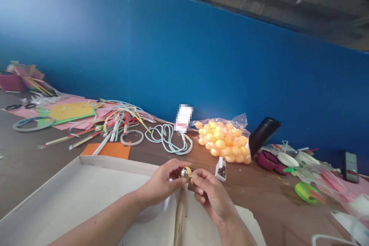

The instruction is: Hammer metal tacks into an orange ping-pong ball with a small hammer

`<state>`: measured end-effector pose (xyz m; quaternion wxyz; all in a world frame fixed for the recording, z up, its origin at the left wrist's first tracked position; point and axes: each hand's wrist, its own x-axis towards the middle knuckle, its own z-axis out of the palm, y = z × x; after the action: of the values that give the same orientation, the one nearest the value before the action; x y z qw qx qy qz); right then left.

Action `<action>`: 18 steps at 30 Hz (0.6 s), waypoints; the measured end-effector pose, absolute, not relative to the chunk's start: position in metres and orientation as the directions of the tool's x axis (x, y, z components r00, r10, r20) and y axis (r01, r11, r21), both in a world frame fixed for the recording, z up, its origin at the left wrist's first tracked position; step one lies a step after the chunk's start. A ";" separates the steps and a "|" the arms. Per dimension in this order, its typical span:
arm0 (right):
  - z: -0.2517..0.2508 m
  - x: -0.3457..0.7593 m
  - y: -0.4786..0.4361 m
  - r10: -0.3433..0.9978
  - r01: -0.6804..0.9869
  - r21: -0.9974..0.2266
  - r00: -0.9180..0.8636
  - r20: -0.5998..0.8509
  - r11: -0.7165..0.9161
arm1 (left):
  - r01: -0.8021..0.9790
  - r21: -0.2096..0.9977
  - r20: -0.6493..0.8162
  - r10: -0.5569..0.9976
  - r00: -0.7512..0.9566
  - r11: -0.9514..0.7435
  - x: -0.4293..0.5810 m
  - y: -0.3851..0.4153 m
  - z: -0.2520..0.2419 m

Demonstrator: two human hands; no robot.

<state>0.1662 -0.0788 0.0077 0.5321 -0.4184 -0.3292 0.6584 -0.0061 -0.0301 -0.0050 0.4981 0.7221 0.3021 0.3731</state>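
My left hand [160, 182] pinches a shiny silver, round metal piece [184, 172] with a yellow-orange part [189, 170] at its side, between thumb and fingers. My right hand [210, 192] is closed just to the right, its thumb and fingertips pressed together against the round piece's side. What those fingertips hold is too small to make out. Below both hands a wooden stick [180, 215] runs toward me, its upper end at the round piece. Beyond my right hand stands a small white open box [221, 170] with dark little pieces inside.
A white shallow tray [115, 163] lies under my arms. Behind are a clear bag of orange balls [221, 140], a coiled pale-blue cord [165, 140] and a black cylinder [263, 134]. Left, coloured paper [70, 111] and strips clutter the table; right, a green-yellow tape roll [308, 193].
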 end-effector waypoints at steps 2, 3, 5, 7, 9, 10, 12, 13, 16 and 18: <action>0.008 0.166 -0.079 0.976 -0.430 -0.876 -0.087 -0.201 -0.219 | 0.065 0.944 0.239 0.806 0.541 -0.324 -0.006 -0.031 -0.004; 0.008 0.166 -0.079 0.975 -0.432 -0.875 -0.087 -0.202 -0.220 | 0.065 0.944 0.237 0.806 0.543 -0.322 -0.006 -0.032 -0.003; 0.008 0.166 -0.080 0.975 -0.437 -0.872 -0.086 -0.204 -0.221 | 0.061 0.947 0.233 0.807 0.543 -0.315 -0.006 -0.033 -0.003; 0.008 0.166 -0.080 0.975 -0.442 -0.869 -0.087 -0.205 -0.222 | 0.054 0.949 0.232 0.807 0.543 -0.310 -0.007 -0.033 -0.003; 0.008 0.166 -0.080 0.975 -0.447 -0.866 -0.090 -0.204 -0.223 | 0.048 0.949 0.236 0.806 0.543 -0.311 -0.007 -0.033 -0.004; 0.008 0.166 -0.080 0.975 -0.450 -0.865 -0.092 -0.203 -0.223 | 0.048 0.949 0.238 0.805 0.543 -0.313 -0.007 -0.032 -0.005; 0.008 0.166 -0.080 0.975 -0.455 -0.862 -0.096 -0.203 -0.224 | 0.050 0.948 0.238 0.805 0.544 -0.314 -0.007 -0.032 -0.005; 0.009 0.166 -0.080 0.974 -0.457 -0.861 -0.098 -0.203 -0.226 | 0.050 0.948 0.238 0.805 0.544 -0.314 -0.007 -0.032 -0.005; 0.010 0.166 -0.080 0.974 -0.461 -0.857 -0.105 -0.203 -0.229 | 0.051 0.949 0.234 0.803 0.549 -0.312 -0.006 -0.032 -0.004; 0.010 0.166 -0.080 0.974 -0.464 -0.856 -0.106 -0.202 -0.228 | 0.049 0.949 0.234 0.801 0.550 -0.311 -0.006 -0.032 -0.003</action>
<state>0.1658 -0.0799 0.0099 0.5343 -0.4019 -0.3168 0.6728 -0.0064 -0.0319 -0.0032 0.5072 0.7197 0.2954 0.3708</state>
